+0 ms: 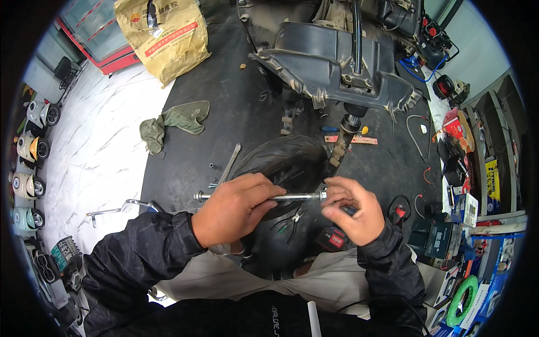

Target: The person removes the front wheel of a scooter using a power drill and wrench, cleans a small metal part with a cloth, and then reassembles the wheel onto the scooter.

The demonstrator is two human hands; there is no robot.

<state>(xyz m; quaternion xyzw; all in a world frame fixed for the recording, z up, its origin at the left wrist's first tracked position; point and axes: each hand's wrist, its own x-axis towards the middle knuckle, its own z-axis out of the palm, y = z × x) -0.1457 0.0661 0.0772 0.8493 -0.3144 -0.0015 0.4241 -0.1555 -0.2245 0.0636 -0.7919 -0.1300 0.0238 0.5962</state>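
My left hand (236, 205) is closed around a long shiny metal axle bolt (300, 197), held level across the front of a black tire (281, 160). One end of the bolt sticks out to the left of my fist. At the right end sits a nut (323, 195). Right beside it, my right hand (355, 210) has its fingers loosely curled, with thumb and forefinger apart; whether a fingertip touches the nut is hard to see. Below the bolt, pliers (296, 218) lie on the dark mat, close to a red and black battery pack (332, 238).
A dirty scooter body (331, 56) with a fork leg (341, 143) stands ahead. On the mat (185, 174) lie a wrench (231, 160), a green cloth (182, 121) and small bolts. A yellow sack (165, 39) stands far left. Boxes and parts (441, 238) crowd the right.
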